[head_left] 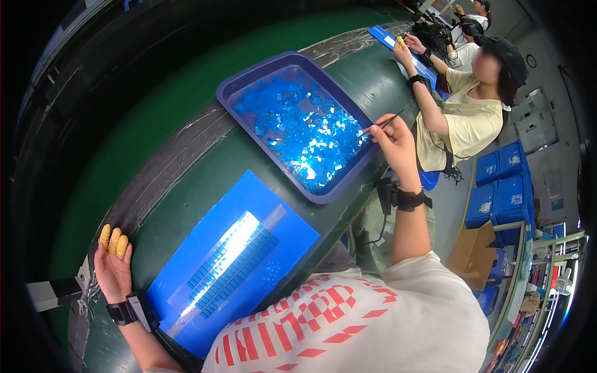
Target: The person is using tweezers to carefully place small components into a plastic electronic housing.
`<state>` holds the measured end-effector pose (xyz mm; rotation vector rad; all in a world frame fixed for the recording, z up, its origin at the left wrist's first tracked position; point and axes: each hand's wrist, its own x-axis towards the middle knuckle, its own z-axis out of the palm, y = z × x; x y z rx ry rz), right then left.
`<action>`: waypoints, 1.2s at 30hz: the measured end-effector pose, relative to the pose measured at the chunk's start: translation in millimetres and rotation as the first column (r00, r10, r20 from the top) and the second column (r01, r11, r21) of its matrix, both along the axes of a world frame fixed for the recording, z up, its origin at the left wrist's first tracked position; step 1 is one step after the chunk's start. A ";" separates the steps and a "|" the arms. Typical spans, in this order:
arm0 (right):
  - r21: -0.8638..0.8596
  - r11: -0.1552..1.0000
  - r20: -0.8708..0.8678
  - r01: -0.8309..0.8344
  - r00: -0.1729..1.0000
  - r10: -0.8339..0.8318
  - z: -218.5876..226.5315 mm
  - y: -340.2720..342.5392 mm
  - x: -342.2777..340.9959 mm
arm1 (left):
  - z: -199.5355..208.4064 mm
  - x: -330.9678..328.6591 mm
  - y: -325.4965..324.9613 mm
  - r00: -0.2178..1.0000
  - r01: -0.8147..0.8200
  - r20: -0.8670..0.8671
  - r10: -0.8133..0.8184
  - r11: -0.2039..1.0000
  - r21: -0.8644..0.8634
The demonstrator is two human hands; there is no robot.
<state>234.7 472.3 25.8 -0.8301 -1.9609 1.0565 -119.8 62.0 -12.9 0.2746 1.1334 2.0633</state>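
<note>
Tweezers sitting pinched in right hand; chips left of it likely handling light, slippery, suiting edge grip; left hand lying unclenched.

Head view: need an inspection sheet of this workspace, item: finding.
Surface: green tabletop, dark band along its far edge.
Job's things: purple-blue tray of loose, glossy blue chips; blue board with rows of small blue pieces.
Clutter: open cardboard box near shelving.
Hands: left hand open, three yellow finger cots; right hand pinches a thin dark tool, likely tweezers, at the tray's right rim.
Cables: dark cord tangle beside the co-worker.
Surroundings: co-worker in pale yellow; stacked blue bins.
</note>
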 end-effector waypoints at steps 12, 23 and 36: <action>0.416 0.896 0.064 0.154 0.978 -0.198 11.6 -17.0 -17.1 | -6.6 -9.5 0.2 0.998 0.059 -0.005 -0.059 0.998 0.016; 0.497 0.845 0.314 -0.199 0.949 0.039 34.7 -87.4 -41.5 | 3.5 13.6 12.2 0.998 -0.063 -0.003 0.063 0.997 -0.042; 0.199 0.916 0.073 -0.349 0.937 0.342 15.1 -87.7 -49.0 | 25.3 16.0 18.8 1.000 0.015 -0.019 -0.017 0.992 -0.125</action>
